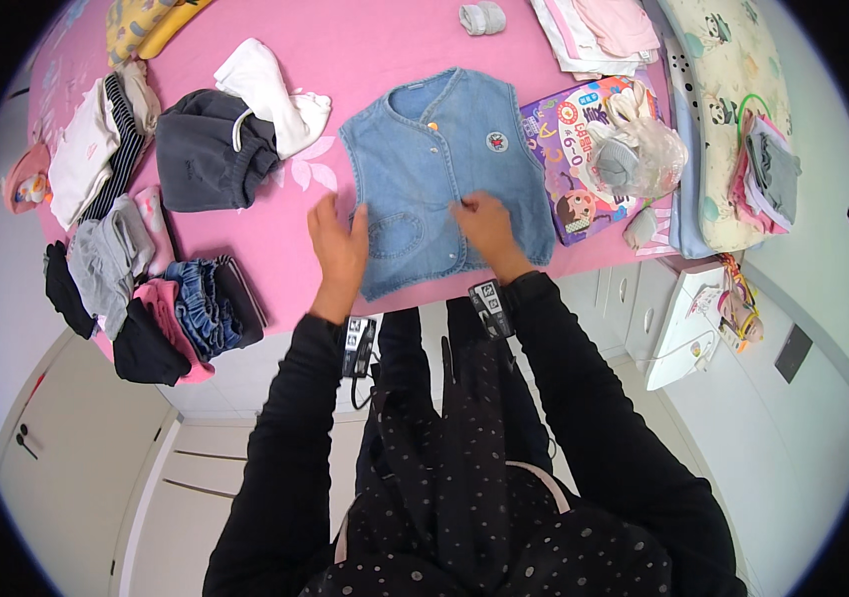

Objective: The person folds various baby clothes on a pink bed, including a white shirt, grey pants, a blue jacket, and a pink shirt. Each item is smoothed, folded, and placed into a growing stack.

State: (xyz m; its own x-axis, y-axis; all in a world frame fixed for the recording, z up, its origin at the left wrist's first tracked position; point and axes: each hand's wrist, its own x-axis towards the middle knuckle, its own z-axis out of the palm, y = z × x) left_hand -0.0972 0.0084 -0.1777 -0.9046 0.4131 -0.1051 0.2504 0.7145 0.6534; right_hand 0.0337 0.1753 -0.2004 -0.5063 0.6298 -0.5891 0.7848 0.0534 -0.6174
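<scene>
A small light-blue denim vest (409, 175) is spread face up on the pink bedsheet (395, 45), its neckline pointing away from me. A snap near the collar looks fastened, and a round patch sits on the chest. With thumb and fingers together, my right hand (490, 230) pinches the front placket around mid-height; the fingertips are slightly blurred. My left hand (339, 250) rests at the vest's left edge beside the oval pocket, thumb and fingers apart, holding nothing.
Dark grey sweatpants (204, 153) and a white garment (264, 86) lie left of the vest. Several clothes, including ruffled jeans (204, 306), crowd the far left. Rightward are a purple picture box (570, 201), a plastic bag with socks (641, 160), folded pink clothes (611, 26) and a panda-print pillow (730, 149).
</scene>
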